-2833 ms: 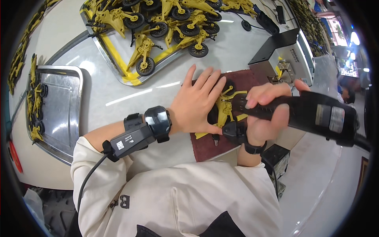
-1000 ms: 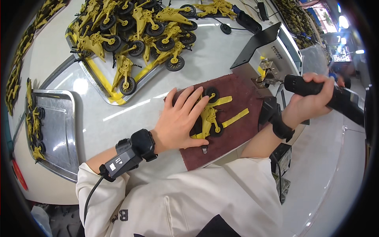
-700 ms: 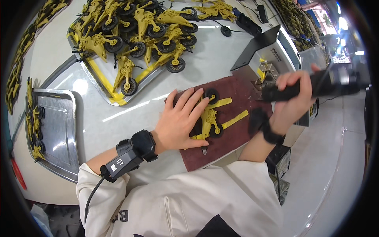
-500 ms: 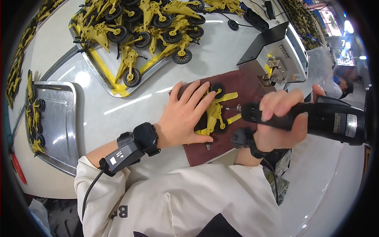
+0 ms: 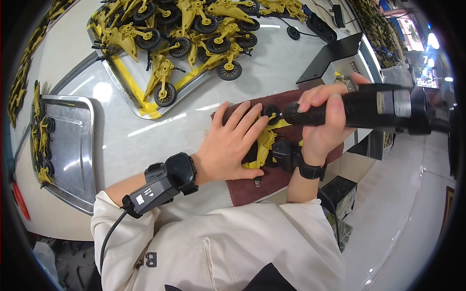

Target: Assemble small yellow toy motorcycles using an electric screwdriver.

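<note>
My left hand (image 5: 224, 145) lies with spread fingers over a yellow toy motorcycle with black wheels (image 5: 265, 144), pressing it against a dark red cloth (image 5: 245, 191). Its thumb rests at the toy's near end, and the palm side hides part of the toy. My right hand (image 5: 323, 121) is wrapped round a black power screwdriver (image 5: 371, 109), held nearly level. The screwdriver's tip points left and meets the toy close to its far wheel. My right wrist and its strapped device cover the toy's right side.
A metal tray with yellow tape (image 5: 125, 80) at the back is heaped with yellow toy motorcycles (image 5: 194, 29). Another metal tray (image 5: 73, 150) at the left carries several more. Behind my right hand stands a box with a black flap (image 5: 323, 70). Cables run along the back.
My right hand and the screwdriver have moved up and slightly left, so the tip has gone from the toy's middle to its far wheel end. My left hand stays on the toy.
</note>
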The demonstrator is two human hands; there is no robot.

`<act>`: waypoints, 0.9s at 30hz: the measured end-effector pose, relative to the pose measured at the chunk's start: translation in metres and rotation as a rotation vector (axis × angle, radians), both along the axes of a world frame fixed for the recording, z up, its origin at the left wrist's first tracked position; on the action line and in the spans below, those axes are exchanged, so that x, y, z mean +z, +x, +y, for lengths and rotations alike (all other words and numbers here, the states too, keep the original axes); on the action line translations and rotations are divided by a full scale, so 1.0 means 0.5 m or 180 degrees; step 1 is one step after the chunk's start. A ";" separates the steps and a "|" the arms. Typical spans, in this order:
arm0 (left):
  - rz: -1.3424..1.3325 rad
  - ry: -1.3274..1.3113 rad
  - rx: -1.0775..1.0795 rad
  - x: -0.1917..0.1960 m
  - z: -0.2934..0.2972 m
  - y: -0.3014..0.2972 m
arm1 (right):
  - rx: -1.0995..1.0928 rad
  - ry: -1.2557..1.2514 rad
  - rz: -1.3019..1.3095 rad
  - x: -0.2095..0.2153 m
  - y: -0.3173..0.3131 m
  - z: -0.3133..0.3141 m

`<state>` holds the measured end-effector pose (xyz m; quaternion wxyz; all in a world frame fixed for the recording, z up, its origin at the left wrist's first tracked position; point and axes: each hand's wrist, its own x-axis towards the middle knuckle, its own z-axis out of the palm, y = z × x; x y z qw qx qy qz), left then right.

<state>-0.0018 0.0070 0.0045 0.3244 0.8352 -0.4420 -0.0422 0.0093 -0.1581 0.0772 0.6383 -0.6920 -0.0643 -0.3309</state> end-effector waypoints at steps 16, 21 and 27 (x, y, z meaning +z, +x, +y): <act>-0.0089 0.0032 0.0023 0.002 -0.001 -0.001 | 0.0300 -0.0392 0.0203 -0.007 0.001 -0.005; -0.0160 0.0050 0.0022 0.010 -0.006 -0.001 | 0.0282 -0.0071 0.0082 -0.002 0.001 -0.016; -0.0188 -0.0006 0.0059 0.009 -0.007 0.000 | 0.0044 0.0139 -0.0139 -0.003 -0.014 -0.002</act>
